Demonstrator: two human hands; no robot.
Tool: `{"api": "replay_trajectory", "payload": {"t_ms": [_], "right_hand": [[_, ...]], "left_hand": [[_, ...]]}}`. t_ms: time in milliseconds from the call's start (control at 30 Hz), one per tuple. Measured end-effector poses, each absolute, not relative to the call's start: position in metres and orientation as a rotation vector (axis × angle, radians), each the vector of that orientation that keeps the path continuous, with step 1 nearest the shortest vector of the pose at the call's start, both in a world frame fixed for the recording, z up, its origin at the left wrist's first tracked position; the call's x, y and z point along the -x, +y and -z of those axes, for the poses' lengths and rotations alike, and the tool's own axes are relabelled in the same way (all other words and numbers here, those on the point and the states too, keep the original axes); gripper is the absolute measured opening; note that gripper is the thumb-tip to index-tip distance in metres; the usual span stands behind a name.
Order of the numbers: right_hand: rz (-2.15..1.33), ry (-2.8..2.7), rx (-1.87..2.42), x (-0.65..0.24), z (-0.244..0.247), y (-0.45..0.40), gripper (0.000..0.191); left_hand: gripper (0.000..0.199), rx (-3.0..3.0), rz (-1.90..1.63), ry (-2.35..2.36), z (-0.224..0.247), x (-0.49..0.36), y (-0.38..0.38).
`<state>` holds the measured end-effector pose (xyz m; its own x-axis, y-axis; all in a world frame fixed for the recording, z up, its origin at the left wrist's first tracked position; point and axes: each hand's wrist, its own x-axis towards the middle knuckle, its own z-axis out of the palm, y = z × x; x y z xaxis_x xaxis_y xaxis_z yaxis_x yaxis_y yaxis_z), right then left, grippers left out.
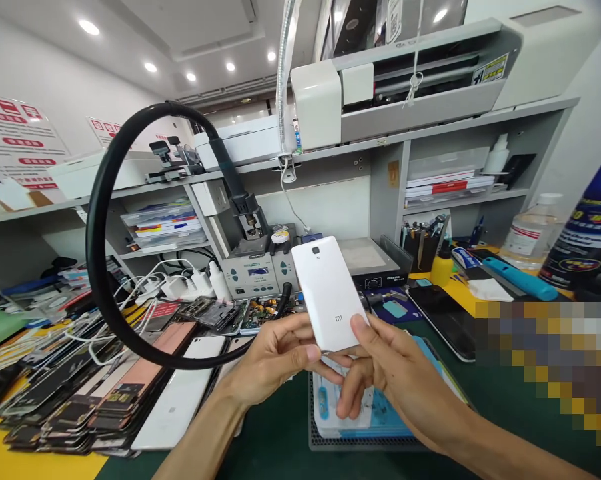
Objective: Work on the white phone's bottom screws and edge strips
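Observation:
A white phone (327,287) with a "mi" logo on its back is held up over the work mat, its back facing the camera. My left hand (275,353) grips its lower left corner between thumb and fingers. At the lower right edge, my right hand (390,367) holds it too, the thumb resting on the back near the logo. Below the hands lies a blue and white repair mat (345,417); parts of it are hidden by my fingers.
Stacked phones and parts (115,400) fill the left side, beside a white phone (180,393). A thick black hose (95,233) loops over them. A soldering station (255,275) stands behind; a black phone (445,320), yellow bottle (441,267) and spray can (583,233) are at right.

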<state>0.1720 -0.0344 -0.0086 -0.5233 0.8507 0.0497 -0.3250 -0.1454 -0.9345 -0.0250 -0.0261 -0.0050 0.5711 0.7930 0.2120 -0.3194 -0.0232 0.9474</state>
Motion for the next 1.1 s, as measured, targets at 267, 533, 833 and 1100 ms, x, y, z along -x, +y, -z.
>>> {"api": "replay_trajectory", "payload": {"t_ms": [267, 533, 833, 1100], "right_hand": [[-1.71, -1.274, 0.669, -0.168, 0.011, -0.034, 0.048], [-1.785, -1.182, 0.718, -0.168, 0.007, -0.033, 0.045], [-1.96, -1.032, 0.645, -0.175, 0.004, -0.028, 0.04], [-2.255, -1.078, 0.524, -0.182, -0.003, -0.021, 0.044]], "left_hand": [[0.044, -1.331, -0.994, 0.496, 0.007, 0.019, -0.027], [0.045, -1.347, -0.952, 0.516, 0.005, 0.021, -0.029], [0.048, -1.294, -0.984, 0.534, 0.005, 0.015, -0.03], [0.047, -0.894, -1.088, 0.375, 0.014, -0.001, -0.035]]}}
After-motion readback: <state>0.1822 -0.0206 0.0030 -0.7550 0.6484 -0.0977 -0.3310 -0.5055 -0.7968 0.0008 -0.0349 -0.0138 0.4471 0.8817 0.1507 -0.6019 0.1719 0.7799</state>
